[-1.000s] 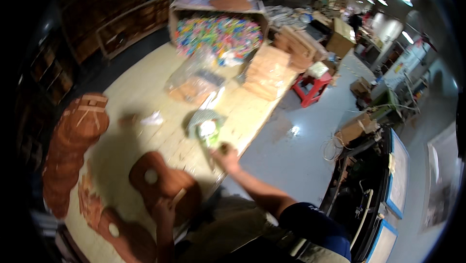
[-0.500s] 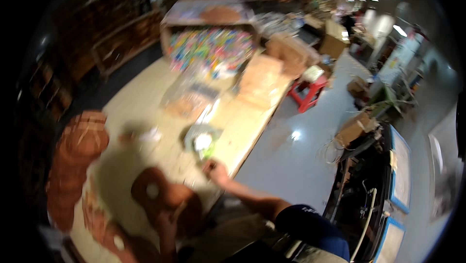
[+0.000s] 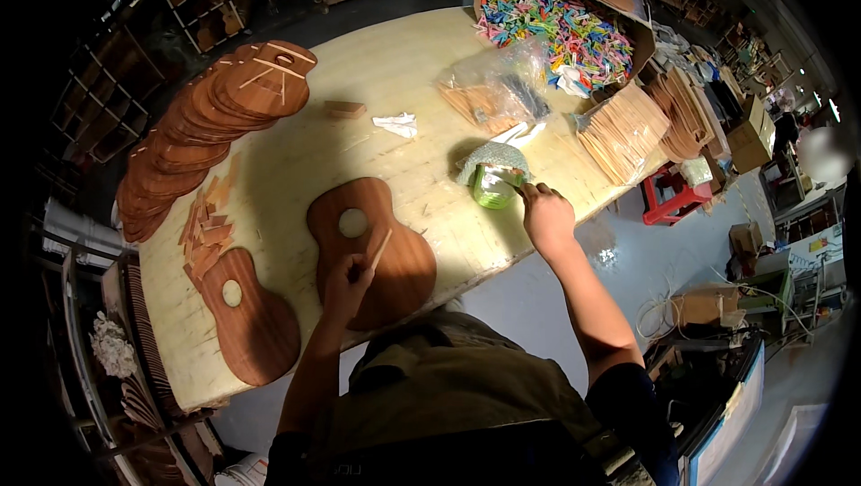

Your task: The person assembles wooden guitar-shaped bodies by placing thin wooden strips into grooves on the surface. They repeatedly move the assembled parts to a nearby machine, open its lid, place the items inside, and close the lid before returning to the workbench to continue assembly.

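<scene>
My left hand (image 3: 348, 283) is closed on a thin pale wooden strip (image 3: 383, 248), held slanting above a brown guitar-shaped wooden plate (image 3: 402, 262) with a round hole. At the rim of a green tub (image 3: 495, 192) with white contents, my right hand (image 3: 548, 214) is closed. A thin dark stick-like tool (image 3: 515, 186) reaches from its fingers into the tub's mouth; its kind is hard to make out. Bubble wrap (image 3: 487, 157) surrounds the tub's upper part. A second guitar-shaped plate (image 3: 260, 329) lies to the left, near the table's front edge.
Many more plates (image 3: 193, 138) overlap in a long row at the left, beside loose wood pieces (image 3: 212, 233). A small block (image 3: 345, 109) and white paper (image 3: 395, 125) lie mid-table. Far right are a carton of colourful clips (image 3: 556, 33), bagged strips (image 3: 623, 136) and a red stool (image 3: 668, 199).
The view has swung, and the blur has gone. My right hand has come up to the tub's rim from nearer me. My left hand stays over the guitar-shaped plate.
</scene>
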Motion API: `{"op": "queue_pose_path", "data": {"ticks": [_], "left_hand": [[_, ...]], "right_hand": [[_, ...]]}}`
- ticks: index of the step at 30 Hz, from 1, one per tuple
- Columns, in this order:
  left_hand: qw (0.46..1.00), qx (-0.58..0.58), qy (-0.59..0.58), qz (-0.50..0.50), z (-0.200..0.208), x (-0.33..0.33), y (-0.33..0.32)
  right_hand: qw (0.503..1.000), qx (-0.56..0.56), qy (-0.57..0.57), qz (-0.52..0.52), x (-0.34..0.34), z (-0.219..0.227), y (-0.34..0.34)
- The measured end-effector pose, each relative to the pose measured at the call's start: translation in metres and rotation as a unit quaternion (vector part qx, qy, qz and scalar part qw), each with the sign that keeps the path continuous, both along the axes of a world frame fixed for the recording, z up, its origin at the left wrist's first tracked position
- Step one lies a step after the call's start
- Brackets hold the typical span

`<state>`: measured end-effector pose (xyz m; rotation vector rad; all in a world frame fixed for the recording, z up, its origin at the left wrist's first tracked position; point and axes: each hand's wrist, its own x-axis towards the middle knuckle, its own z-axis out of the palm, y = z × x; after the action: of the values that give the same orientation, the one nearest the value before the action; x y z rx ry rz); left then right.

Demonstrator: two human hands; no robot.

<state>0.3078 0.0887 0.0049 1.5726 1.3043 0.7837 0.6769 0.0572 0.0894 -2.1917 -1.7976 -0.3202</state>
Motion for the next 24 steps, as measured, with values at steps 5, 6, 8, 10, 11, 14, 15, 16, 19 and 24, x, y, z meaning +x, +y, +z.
{"op": "queue_pose_path", "data": {"ticks": [5,6,8,10,11,14,15,16,19,24], "left_hand": [[0.957,-0.179,-0.223,0.046,0.016,0.007,0.017],[0.942,-0.205,-0.261,0.058,0.015,0.009,0.017],[0.926,-0.222,-0.298,0.064,0.018,0.02,0.016],[0.896,-0.261,-0.355,0.052,0.021,0.036,0.016],[0.873,-0.288,-0.392,0.039,0.025,0.045,0.017],[0.819,-0.358,-0.448,-0.007,0.031,0.065,0.02],[0.805,-0.376,-0.458,-0.019,0.032,0.067,0.021],[0.8,-0.37,-0.472,-0.029,0.025,0.07,0.022],[0.758,-0.412,-0.496,-0.099,0.029,0.073,0.029],[0.683,-0.481,-0.533,-0.135,0.031,0.106,0.032]], "right_hand": [[0.98,-0.193,0.035,-0.013,0.016,0.023,0.027],[0.98,-0.183,0.079,0.005,0.028,0.029,0.025],[0.977,-0.176,0.119,0.003,0.035,0.043,0.026],[0.98,-0.178,0.088,-0.016,0.032,0.04,0.028],[0.981,-0.178,0.074,-0.024,0.029,0.037,0.031],[0.965,-0.219,0.141,-0.001,0.035,0.031,0.032],[0.958,-0.225,0.176,0.013,0.04,0.028,0.033],[0.948,-0.21,0.237,0.041,0.053,0.024,0.031],[0.819,-0.216,0.531,-0.007,0.077,0.027,0.01],[0.734,-0.17,0.656,0.039,0.036,0.038,-0.026]]}}
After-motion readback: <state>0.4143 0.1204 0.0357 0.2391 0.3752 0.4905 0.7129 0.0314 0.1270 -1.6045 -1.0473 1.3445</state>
